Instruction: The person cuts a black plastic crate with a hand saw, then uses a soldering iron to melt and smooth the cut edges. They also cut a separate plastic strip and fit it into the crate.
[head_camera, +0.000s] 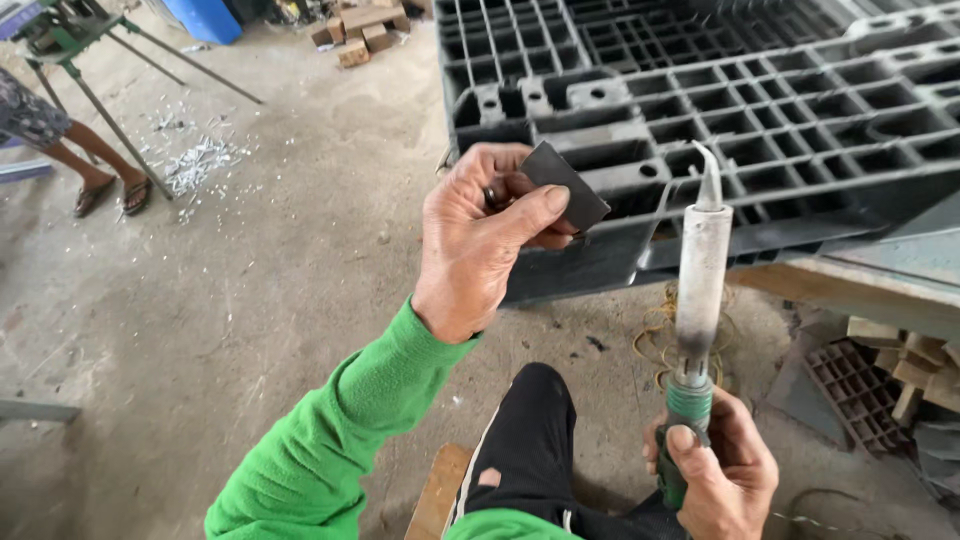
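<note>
Pinching a small flat dark plastic piece (566, 186) between the thumb and fingers, my left hand (480, 240) holds it up in front of the edge of a big grey plastic pallet (800, 130). The piece is roughly rectangular, tilted with one corner up, and sits just before the pallet's near rim; I cannot tell whether it touches the rim. My green sleeve (340, 430) runs down from that wrist to the bottom of the view.

My right hand (715, 470) is wrapped tight around the green handle of a soldering iron (700, 300), thumb pressed up along the grip. The tool stands nearly upright, its pale metal barrel darkened near the handle, and its curved tip hooks over at the top, level with the pallet's side wall and just right of the plastic piece.

The pallet is an open grid of square cells, lying tilted across the upper right. Below it, at the right, pieces of wood (920, 365) lie beside a small dark grid fragment (855, 395). My knee in black trousers (530, 440) shows between my arms, above a wooden plank (438, 495).

Across the concrete floor, at the upper left, another person's sandalled feet (110, 195) stand near a green metal stand (70, 40) with pale shavings (195, 160) scattered below it. A blue container (205, 18) and wooden blocks (365, 28) sit at the far edge.
</note>
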